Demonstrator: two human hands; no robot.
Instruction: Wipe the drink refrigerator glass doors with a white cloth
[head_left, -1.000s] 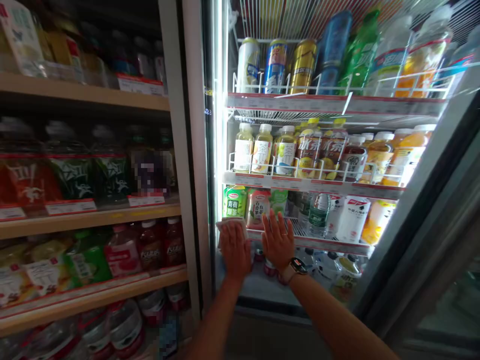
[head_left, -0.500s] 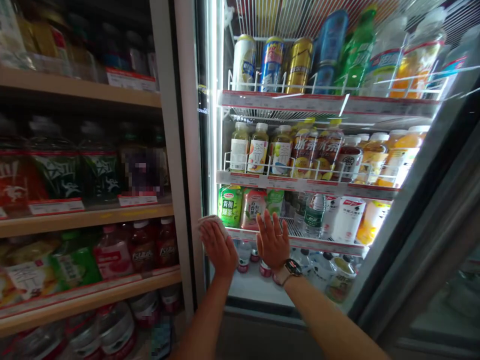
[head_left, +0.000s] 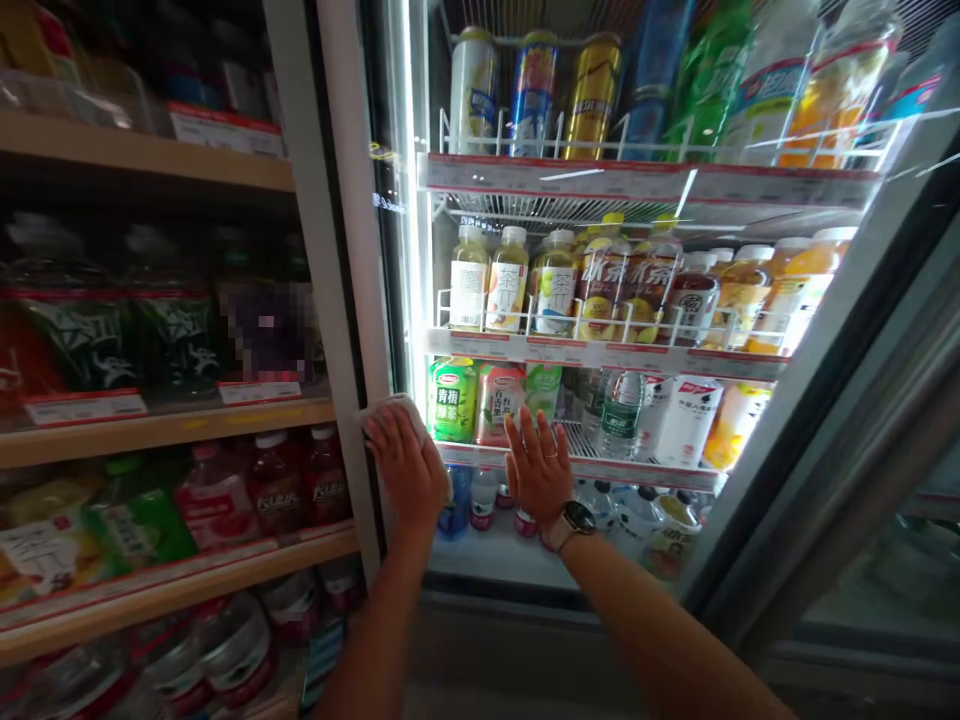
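Note:
My left hand (head_left: 405, 465) lies on a pale cloth (head_left: 396, 403) that spreads out from under its fingers. Hand and cloth are at the left edge of a glass cooler door, over the dark frame beside the light strip. My right hand (head_left: 537, 468) holds nothing; its fingers are stretched out, palm toward the glass in front of the lower shelves. A watch (head_left: 577, 518) is on the right wrist. Behind the glass, near the hands, stand a green tea bottle (head_left: 452, 405) and a red-labelled bottle (head_left: 499, 400). Whether the right palm touches the glass, I cannot tell.
Inside the lit cooler, wire shelves carry cans (head_left: 536, 90), tea bottles (head_left: 555, 285) and a water bottle (head_left: 622, 412). On the left, an open wooden shelf unit (head_left: 172, 432) holds more drinks. A thick grey door frame (head_left: 817, 420) slants along the right.
My left hand and the cloth have shifted left and slightly up, toward the dark door frame. More of the cloth shows now. My right hand stays nearly in place; the view has moved a little.

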